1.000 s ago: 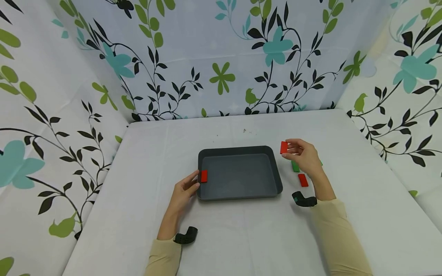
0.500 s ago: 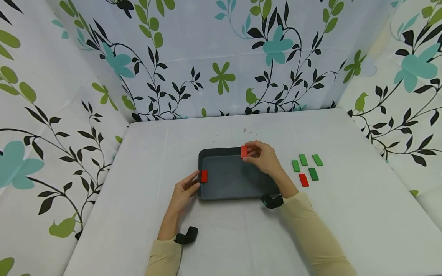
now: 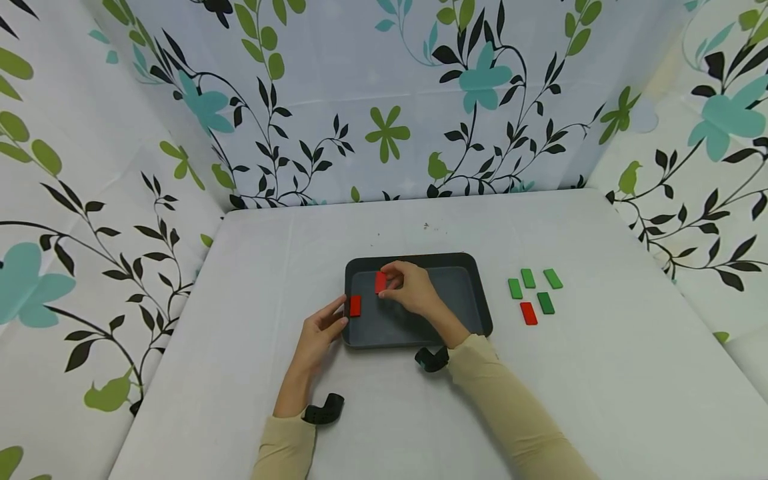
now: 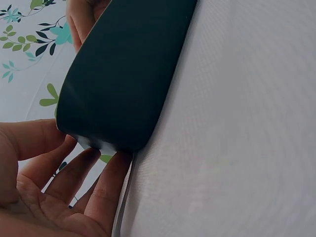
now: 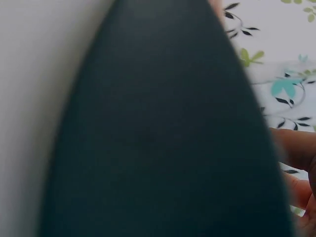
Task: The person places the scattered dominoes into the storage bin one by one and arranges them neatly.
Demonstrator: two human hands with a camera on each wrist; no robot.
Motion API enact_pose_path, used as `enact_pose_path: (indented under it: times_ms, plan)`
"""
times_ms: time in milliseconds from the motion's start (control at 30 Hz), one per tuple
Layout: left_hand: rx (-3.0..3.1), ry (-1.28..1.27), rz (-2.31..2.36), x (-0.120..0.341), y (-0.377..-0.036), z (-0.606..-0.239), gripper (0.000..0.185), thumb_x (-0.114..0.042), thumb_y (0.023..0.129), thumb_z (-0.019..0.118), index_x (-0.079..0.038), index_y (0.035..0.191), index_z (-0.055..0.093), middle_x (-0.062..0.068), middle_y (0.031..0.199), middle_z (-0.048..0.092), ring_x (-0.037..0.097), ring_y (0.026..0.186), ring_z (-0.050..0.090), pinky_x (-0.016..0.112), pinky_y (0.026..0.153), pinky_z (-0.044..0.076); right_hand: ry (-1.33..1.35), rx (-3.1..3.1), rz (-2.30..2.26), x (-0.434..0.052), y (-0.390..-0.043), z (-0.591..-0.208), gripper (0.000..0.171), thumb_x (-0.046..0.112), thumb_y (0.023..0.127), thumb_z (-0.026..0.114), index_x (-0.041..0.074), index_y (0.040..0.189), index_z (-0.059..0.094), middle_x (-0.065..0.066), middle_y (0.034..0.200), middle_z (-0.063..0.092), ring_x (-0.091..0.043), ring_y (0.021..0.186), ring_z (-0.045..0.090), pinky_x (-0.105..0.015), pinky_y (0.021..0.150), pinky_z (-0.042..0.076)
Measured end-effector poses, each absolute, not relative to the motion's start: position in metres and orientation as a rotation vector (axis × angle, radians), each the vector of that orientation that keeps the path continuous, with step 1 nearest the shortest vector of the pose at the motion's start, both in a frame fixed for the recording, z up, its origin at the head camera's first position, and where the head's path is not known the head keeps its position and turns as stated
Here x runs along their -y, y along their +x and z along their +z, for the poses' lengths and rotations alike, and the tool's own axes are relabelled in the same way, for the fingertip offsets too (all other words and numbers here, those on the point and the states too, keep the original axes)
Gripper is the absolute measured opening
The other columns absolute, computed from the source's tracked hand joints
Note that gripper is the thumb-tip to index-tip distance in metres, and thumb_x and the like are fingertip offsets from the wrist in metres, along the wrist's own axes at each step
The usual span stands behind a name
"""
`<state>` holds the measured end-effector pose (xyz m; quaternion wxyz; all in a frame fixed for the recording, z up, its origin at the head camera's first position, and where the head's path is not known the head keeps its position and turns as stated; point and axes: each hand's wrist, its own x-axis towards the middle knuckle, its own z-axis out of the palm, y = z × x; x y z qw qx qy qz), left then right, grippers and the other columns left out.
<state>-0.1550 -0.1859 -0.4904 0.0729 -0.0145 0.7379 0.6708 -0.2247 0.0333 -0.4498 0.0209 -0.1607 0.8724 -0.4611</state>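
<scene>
A dark grey tray [image 3: 474, 293] lies at the table's middle. My left hand [image 3: 343, 313] is at the tray's left rim, its fingertips holding a red block [image 3: 355, 306] upright there. In the left wrist view its fingers [image 4: 106, 180] touch the tray's outer wall [image 4: 123, 74], and the block is hidden. My right hand [image 3: 387, 283] hovers over the left part of the tray and pinches a second red block [image 3: 380, 282], close to the first. The right wrist view shows only the blurred dark tray [image 5: 163, 148] and some fingers [image 5: 296, 168].
Right of the tray, several green blocks [image 3: 527, 278] and one red block [image 3: 528, 313] lie flat on the white table [image 3: 600, 373]. Flower-patterned curtain walls [image 3: 384, 100] close in the table at the back and both sides.
My right hand has carried its red block leftward, from beside the tray's right rim across the tray to near the left hand's block. The left hand has stayed put.
</scene>
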Motion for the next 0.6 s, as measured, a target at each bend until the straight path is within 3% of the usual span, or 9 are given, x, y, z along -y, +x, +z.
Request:
enact_pose_path:
  times_ms: [300, 600]
  plan:
    - [-2.226, -0.023, 2.011, 0.187, -0.155, -0.49, 0.051, -0.003, 0.097, 0.057, -0.005, 0.146, 0.045, 0.017, 0.152, 0.041, 0.037, 0.137, 0.044, 0.028, 0.095, 0.049, -0.588, -2.717, -1.279, -0.013, -0.227, -0.47, 0.044, 0.009, 0.078, 0.082, 0.001, 0.118, 0.066, -0.013, 0.105, 0.062, -0.014, 0.076, 0.067, -0.029, 0.077, 0.053]
    - [-2.205, -0.032, 2.024, 0.186, -0.155, -0.489, 0.05, -0.002, 0.097, 0.056, -0.006, 0.146, 0.046, 0.014, 0.152, 0.043, 0.033, 0.137, 0.045, 0.022, 0.092, 0.048, -0.627, -2.691, -1.204, -0.005, -0.226, -0.477, 0.044, 0.006, 0.077, 0.082, -0.003, 0.117, 0.066, -0.015, 0.103, 0.061, -0.015, 0.077, 0.068, -0.02, 0.067, 0.052]
